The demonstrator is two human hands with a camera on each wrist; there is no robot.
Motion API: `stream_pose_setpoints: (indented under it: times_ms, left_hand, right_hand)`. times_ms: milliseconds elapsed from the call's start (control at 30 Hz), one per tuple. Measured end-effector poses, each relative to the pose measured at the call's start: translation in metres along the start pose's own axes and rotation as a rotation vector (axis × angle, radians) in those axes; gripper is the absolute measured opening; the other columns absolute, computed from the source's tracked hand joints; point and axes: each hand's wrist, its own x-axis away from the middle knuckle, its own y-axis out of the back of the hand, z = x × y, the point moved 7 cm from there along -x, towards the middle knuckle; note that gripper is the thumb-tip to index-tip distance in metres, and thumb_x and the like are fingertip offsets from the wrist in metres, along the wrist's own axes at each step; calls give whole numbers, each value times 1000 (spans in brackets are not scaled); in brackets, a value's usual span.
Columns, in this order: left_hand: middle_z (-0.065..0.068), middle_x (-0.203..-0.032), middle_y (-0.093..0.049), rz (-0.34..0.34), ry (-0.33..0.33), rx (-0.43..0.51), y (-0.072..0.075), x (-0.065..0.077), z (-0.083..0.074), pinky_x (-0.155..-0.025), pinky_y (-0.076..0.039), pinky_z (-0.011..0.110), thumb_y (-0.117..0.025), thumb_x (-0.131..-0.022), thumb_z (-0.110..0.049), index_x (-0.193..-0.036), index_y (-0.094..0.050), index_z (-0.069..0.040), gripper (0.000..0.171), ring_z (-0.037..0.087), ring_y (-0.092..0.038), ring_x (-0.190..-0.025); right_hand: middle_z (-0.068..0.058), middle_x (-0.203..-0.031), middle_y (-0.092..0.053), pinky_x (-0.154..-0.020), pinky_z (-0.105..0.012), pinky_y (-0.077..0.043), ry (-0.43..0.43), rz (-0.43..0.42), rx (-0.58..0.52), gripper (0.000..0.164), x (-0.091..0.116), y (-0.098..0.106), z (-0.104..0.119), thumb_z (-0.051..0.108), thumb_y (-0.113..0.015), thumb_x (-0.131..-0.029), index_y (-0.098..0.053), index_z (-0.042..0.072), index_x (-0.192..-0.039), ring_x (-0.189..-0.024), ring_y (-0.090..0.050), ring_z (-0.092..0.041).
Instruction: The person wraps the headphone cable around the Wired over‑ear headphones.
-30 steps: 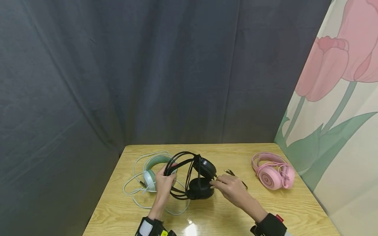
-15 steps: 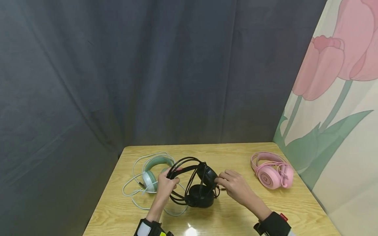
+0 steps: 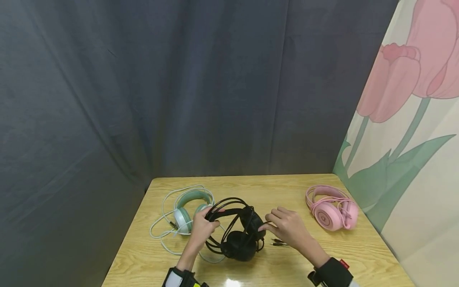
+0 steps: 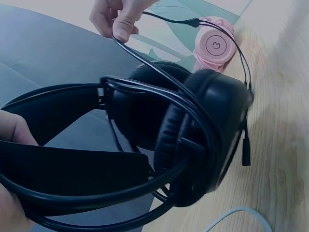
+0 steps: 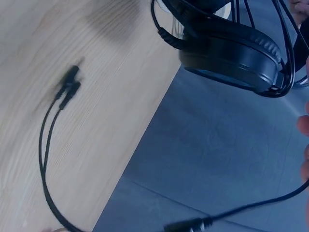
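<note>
Hands (image 3: 202,227) (image 3: 287,227) gripping round-cupped black headphones (image 3: 239,245), pinching thin cable (image 4: 140,56), wood-grained tabletop (image 3: 283,267)

Even, moderate light fills the head view, with one hard white glare on the table (image 3: 297,267) at the bottom centre of the frame. The curtain (image 3: 222,87) reads dim with soft folds, while the wall (image 3: 430,191) at right looks brighter. Fine detail there is soft, and the black headphones (image 3: 238,245) show as nearly solid black. The left wrist view leans cool and bluish, pale and hazy at upper left, with dull sheen along the earcups (image 4: 212,121). In the right wrist view, the plugs (image 5: 71,89) at left are smeared with blur, and a soft-edged shadow darkens the table toward the top left
</note>
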Motion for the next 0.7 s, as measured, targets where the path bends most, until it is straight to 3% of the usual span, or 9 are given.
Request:
stream_pose_setpoints:
  times_ms: [100,200,333,500,567,633,700]
  left_hand:
    - [13,-101,-69,49,-35,-40,-5,1,-2,-52,-39,19,-59,-68,17,-108,-73,2,44,12,-50,-65]
    - [13,-100,-68,108,-57,-50,-10,1,-4,-52,-39,20,-59,-68,17,-108,-74,-1,46,11,-49,-63]
    - [14,-104,-66,201,-56,-29,-16,1,-6,-49,-35,19,-59,-70,17,-108,-74,-4,46,9,-41,-58]
    - [14,-111,-64,248,-55,5,-17,2,-6,-55,-37,20,-59,-72,17,-111,-73,-3,47,18,-49,-81]
    - [13,-110,-65,251,-67,9,-16,2,-5,-61,-40,22,-59,-71,18,-111,-73,-2,47,19,-49,-86]
    - [12,-106,-66,270,-86,-17,-15,5,-13,-69,-40,23,-59,-70,19,-110,-73,1,46,17,-49,-88]
    - [12,-103,-66,293,-111,-57,-14,6,-16,-75,-39,26,-58,-68,20,-109,-72,4,46,15,-49,-87]
  right_hand:
    - [5,-67,-56,-45,-16,-38,33,-52,29,38,-3,2,4,49,-66,-88,-65,14,-74,-54,-43,-7]
    - [4,-69,-58,-45,-18,-39,43,-71,33,37,-5,2,6,44,-62,-93,-67,12,-75,-55,-45,-9]
    - [1,-77,-63,-52,-22,-45,49,-48,3,32,-7,0,7,28,-54,-101,-71,8,-83,-63,-51,-13]
    - [-3,-85,-65,-59,-27,-46,54,-30,-20,37,-7,-2,7,7,-39,-106,-72,5,-91,-69,-53,-16]
    - [-1,-83,-64,-58,-25,-46,35,-33,-24,35,-6,-1,4,11,-41,-106,-71,6,-90,-67,-53,-14]
    - [2,-78,-64,-54,-21,-46,-10,-21,-41,24,-4,1,-1,21,-56,-102,-71,9,-87,-62,-54,-10]
    - [4,-72,-63,-49,-18,-44,-53,-10,-29,28,-1,3,-8,37,-64,-94,-70,12,-82,-56,-53,-6]
